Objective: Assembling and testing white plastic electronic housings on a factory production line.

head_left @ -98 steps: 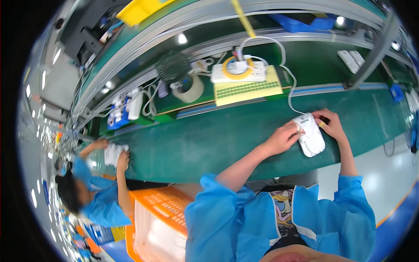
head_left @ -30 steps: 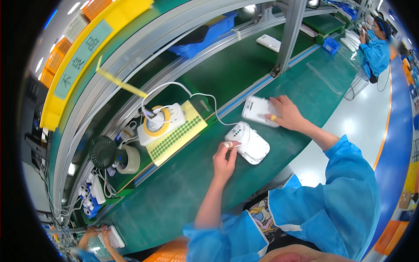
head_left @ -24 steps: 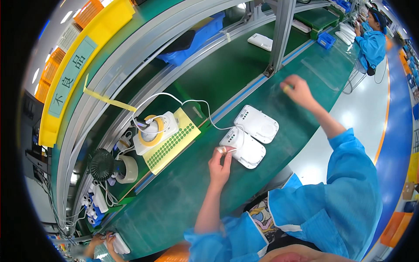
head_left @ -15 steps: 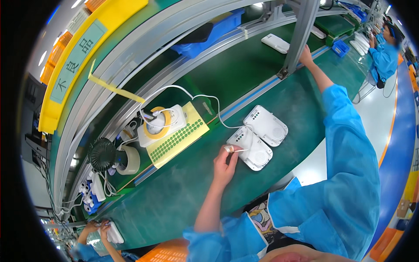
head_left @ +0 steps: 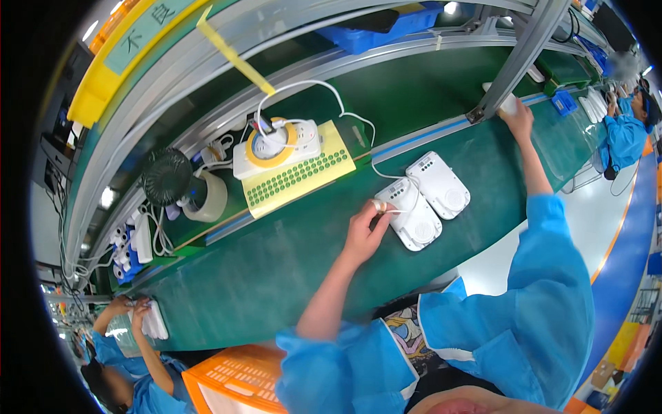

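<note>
Two flat white devices lie side by side on the green work surface. The nearer device [head_left: 408,224] has a round speaker-like patch, and the other device [head_left: 440,188] rests against its right side. My left hand [head_left: 365,233] pinches the white cable [head_left: 393,210] close to its end, just over the nearer device's left edge. At the far right, my right hand [head_left: 518,123] is closed on another white device [head_left: 509,105] beside the metal post. That post hides part of this third device.
The upright metal post [head_left: 520,65] stands by my right hand. A power strip [head_left: 309,141] with a tape roll sits on a yellow sheet of green dots [head_left: 300,178]. Left of it is a dark fan [head_left: 167,177]. Other people work at the far right and lower left.
My right hand has closed on the white device on the belt and drawn it toward the right side of the post. The left hand keeps its pinch on the cable. The whole view has shifted.
</note>
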Tool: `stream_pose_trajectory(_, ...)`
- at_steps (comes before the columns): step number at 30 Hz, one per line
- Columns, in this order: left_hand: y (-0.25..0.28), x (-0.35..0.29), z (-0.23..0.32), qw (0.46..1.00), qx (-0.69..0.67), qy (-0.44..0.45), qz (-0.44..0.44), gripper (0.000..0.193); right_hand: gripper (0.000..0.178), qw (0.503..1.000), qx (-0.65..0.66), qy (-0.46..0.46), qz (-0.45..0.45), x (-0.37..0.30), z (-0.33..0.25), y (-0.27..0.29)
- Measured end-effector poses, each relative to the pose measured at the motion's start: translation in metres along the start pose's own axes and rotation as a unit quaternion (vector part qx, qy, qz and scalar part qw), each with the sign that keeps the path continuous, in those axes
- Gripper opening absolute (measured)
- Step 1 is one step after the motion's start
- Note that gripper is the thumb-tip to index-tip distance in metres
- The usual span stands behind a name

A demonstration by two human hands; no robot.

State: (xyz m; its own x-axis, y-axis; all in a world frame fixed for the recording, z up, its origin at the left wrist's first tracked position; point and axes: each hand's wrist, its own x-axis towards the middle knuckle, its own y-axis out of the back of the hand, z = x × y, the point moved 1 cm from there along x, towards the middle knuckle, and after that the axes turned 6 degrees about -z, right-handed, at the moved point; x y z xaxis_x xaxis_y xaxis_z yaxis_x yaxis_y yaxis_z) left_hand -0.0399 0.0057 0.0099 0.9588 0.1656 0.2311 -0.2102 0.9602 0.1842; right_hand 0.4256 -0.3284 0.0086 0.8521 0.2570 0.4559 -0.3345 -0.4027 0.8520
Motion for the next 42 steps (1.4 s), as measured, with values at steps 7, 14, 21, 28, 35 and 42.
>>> stream_pose_trajectory(7,-0.006,0.005,-0.003,0.999,-0.046,0.006,0.013,0.015,0.084,0.996,0.066,0.000,-0.066,-0.162,-0.012,0.077)
stream_pose_trajectory(14,-0.004,0.006,-0.017,0.996,-0.085,-0.016,0.007,0.016,0.063,0.968,0.174,0.143,-0.111,-0.196,-0.125,0.070)
stream_pose_trajectory(21,0.032,-0.028,-0.007,0.994,-0.053,0.048,0.078,0.015,0.066,0.964,0.159,0.144,-0.156,-0.241,-0.187,0.086)
stream_pose_trajectory(28,0.044,-0.082,0.062,0.951,0.269,-0.087,0.127,0.023,0.044,0.910,0.321,0.236,-0.115,-0.289,-0.296,0.154)
stream_pose_trajectory(35,0.003,-0.100,0.080,0.940,0.265,-0.126,0.175,0.031,0.037,0.789,0.488,0.275,-0.252,-0.318,-0.369,0.159)
stream_pose_trajectory(42,-0.010,-0.109,0.065,0.952,0.247,-0.136,0.115,0.026,0.028,0.778,0.409,0.252,-0.405,-0.303,-0.346,0.152)
